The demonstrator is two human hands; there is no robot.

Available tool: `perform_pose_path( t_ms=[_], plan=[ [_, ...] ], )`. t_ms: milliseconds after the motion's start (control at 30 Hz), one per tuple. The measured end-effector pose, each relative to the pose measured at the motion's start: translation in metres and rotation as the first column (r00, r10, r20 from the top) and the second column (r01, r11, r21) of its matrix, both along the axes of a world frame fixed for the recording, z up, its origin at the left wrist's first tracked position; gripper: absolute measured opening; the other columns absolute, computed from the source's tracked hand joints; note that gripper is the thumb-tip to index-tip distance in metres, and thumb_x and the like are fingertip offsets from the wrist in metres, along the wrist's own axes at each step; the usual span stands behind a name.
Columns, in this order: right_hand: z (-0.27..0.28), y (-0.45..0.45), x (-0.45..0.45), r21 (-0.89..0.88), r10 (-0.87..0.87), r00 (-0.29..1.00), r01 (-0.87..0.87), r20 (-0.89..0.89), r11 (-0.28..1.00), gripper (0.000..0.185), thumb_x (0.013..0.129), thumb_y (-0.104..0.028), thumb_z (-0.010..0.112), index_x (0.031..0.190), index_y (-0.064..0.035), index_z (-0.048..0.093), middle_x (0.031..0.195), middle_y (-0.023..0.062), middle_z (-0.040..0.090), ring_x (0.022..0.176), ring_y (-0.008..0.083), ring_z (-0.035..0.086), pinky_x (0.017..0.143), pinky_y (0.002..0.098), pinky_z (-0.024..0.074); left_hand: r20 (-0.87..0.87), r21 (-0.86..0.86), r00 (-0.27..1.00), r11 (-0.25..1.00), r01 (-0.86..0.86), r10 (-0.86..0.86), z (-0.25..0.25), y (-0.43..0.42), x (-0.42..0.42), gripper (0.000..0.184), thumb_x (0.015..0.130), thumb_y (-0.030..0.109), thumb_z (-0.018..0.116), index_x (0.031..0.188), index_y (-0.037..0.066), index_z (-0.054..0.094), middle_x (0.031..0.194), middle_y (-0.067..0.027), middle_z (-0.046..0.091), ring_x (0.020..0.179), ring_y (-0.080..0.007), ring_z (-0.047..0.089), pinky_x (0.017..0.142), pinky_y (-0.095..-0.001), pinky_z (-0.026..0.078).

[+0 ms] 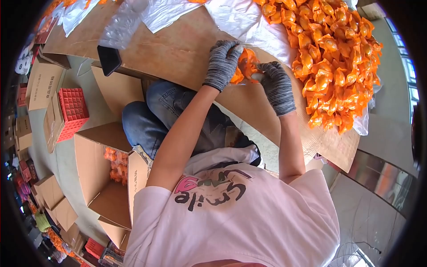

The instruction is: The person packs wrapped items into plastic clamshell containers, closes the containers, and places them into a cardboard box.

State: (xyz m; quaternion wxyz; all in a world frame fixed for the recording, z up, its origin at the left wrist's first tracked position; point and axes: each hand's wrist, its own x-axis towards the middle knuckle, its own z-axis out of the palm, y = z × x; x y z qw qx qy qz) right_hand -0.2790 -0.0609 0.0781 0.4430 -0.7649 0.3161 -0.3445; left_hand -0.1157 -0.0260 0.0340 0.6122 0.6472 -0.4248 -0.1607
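Note:
Over the near edge of the brown table, my left hand (222, 62) and my right hand (276, 87), both in grey knitted gloves, meet at an orange plastic wrapper (245, 63). The fingers of my left hand are closed on its left side. On its right, my right hand pinches the wrapper with thumb and fingers. Its contents are too blurred to make out. To the right lies a large pile of round items in shiny orange wrappers (329, 66), partly on white plastic sheeting (249, 20).
A dark phone-like object (109, 60) lies at the table's left edge beside clear plastic bags (122, 26). Left of my knees stands an open cardboard box (104, 178) with some orange-wrapped items inside. A red crate (73, 113) and more boxes stand farther left.

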Motion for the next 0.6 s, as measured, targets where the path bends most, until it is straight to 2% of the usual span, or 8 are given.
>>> perform_pose_path(
  t_ms=[67, 200, 267, 333, 400, 433, 533, 600],
  plan=[
    [0.005, -0.001, 0.000, -0.111, -0.100, 0.942, 0.067, -0.320, 0.992, 0.026, 0.067, -0.005, 0.077, 0.089, 0.0006, 0.065, 0.084, 0.0165, 0.060, 0.078, 0.0305, 0.060, 0.073, 0.0338, 0.0486, 0.066, -0.008, 0.998, 1.000, -0.020, 0.020, -0.001, 0.000, -0.002, 0.020, 0.085, 0.022, 0.064, 0.089, 0.002, 0.066, 0.088, -0.0147, 0.061, 0.085, -0.0301, 0.056, 0.080, -0.0391, 0.044],
    [0.012, 0.003, 0.005, 0.058, -0.137, 0.946, 0.160, -0.294, 0.985, 0.054, 0.070, -0.012, 0.077, 0.118, -0.0014, 0.055, 0.102, 0.0166, 0.057, 0.086, 0.0311, 0.060, 0.079, 0.0352, 0.0487, -0.031, -0.015, 0.998, 0.998, -0.055, 0.054, 0.008, -0.006, 0.000, 0.021, 0.084, 0.021, 0.065, 0.082, 0.001, 0.065, 0.083, -0.0145, 0.059, 0.080, -0.0300, 0.055, 0.079, -0.0382, 0.044],
    [0.012, -0.011, 0.000, -0.101, -0.067, 0.967, 0.044, -0.247, 0.994, 0.069, 0.073, -0.020, 0.076, 0.131, -0.0022, 0.043, 0.119, 0.0185, 0.052, 0.107, 0.0319, 0.054, 0.090, 0.0351, 0.0455, -0.002, 0.081, 1.000, 0.997, -0.003, 0.004, 0.014, -0.004, 0.002, 0.023, 0.086, 0.023, 0.065, 0.084, 0.000, 0.063, 0.091, -0.0127, 0.056, 0.087, -0.0225, 0.054, 0.079, -0.0337, 0.044],
    [0.010, -0.022, 0.000, -0.305, 0.167, 0.889, -0.315, -0.426, 0.899, 0.074, 0.075, -0.024, 0.074, 0.136, -0.0021, 0.038, 0.130, 0.0201, 0.046, 0.125, 0.0318, 0.042, 0.100, 0.0363, 0.0393, 0.163, 0.029, 0.984, 0.996, -0.081, 0.076, 0.005, -0.009, 0.002, 0.027, 0.084, 0.025, 0.068, 0.089, 0.000, 0.062, 0.097, -0.0143, 0.051, 0.088, -0.0242, 0.051, 0.080, -0.0339, 0.044],
    [0.012, -0.018, 0.004, -0.319, 0.152, 0.884, -0.314, -0.442, 0.894, 0.077, 0.076, -0.030, 0.072, 0.139, -0.0038, 0.035, 0.135, 0.0208, 0.043, 0.126, 0.0339, 0.041, 0.101, 0.0379, 0.0384, 0.395, -0.087, 0.872, 0.956, -0.280, 0.291, 0.001, -0.011, 0.001, 0.039, 0.078, 0.025, 0.074, 0.103, 0.001, 0.057, 0.101, -0.0155, 0.048, 0.092, -0.0257, 0.050, 0.084, -0.0333, 0.044],
    [0.013, -0.012, 0.007, -0.296, 0.085, 0.877, -0.249, -0.472, 0.922, 0.076, 0.077, -0.033, 0.071, 0.138, -0.0046, 0.036, 0.134, 0.0203, 0.043, 0.122, 0.0343, 0.045, 0.099, 0.0382, 0.0406, 0.046, 0.073, 0.986, 0.984, -0.164, 0.161, -0.005, -0.015, 0.003, 0.075, 0.071, 0.024, 0.079, 0.128, -0.001, 0.037, 0.126, -0.0262, 0.033, 0.115, -0.0361, 0.039, 0.100, -0.0414, 0.034],
    [0.015, 0.006, 0.017, -0.217, -0.055, 0.829, -0.081, -0.556, 0.973, 0.074, 0.077, -0.039, 0.071, 0.135, -0.0050, 0.041, 0.131, 0.0185, 0.047, 0.119, 0.0329, 0.049, 0.097, 0.0373, 0.0418, -0.109, 0.111, 0.965, 0.968, -0.226, 0.237, 0.005, -0.014, -0.002, 0.093, 0.068, 0.026, 0.081, 0.136, -0.002, 0.024, 0.129, -0.0237, 0.036, 0.112, -0.0332, 0.044, 0.101, -0.0400, 0.036],
    [0.012, 0.011, 0.022, -0.211, -0.118, 0.860, 0.012, -0.497, 0.977, 0.073, 0.075, -0.042, 0.072, 0.132, -0.0047, 0.044, 0.129, 0.0182, 0.049, 0.115, 0.0329, 0.052, 0.093, 0.0375, 0.0443, -0.431, 0.095, 0.902, 0.995, 0.009, 0.033, 0.003, -0.014, 0.010, 0.092, 0.071, 0.018, 0.079, 0.139, 0.001, 0.019, 0.125, -0.0179, 0.045, 0.110, -0.0247, 0.049, 0.097, -0.0337, 0.042]
  ],
)
